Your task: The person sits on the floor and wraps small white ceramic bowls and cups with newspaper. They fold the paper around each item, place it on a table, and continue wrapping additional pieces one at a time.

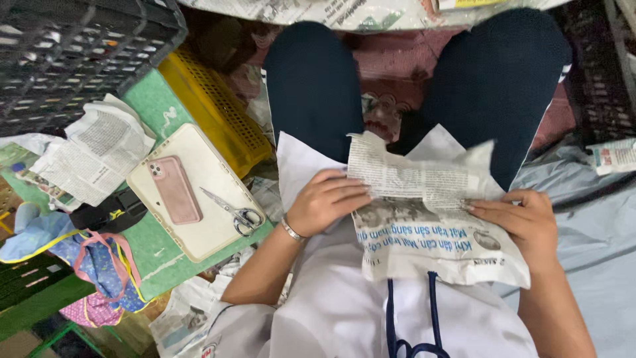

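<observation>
Cluttered floor surrounds a seated person's lap. Left hand and right hand each grip opposite edges of a folded newspaper sheet. Scissors lie nearby.

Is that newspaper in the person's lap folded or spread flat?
Folded: the newspaper sheet has a crumpled top flap doubled over.

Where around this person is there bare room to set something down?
Bare room: the green surface in front of the white tray, and the grey sheet beside the right hand. Crowded: the tray carries a pink phone and scissors; newspaper and bags fill the left.
</observation>
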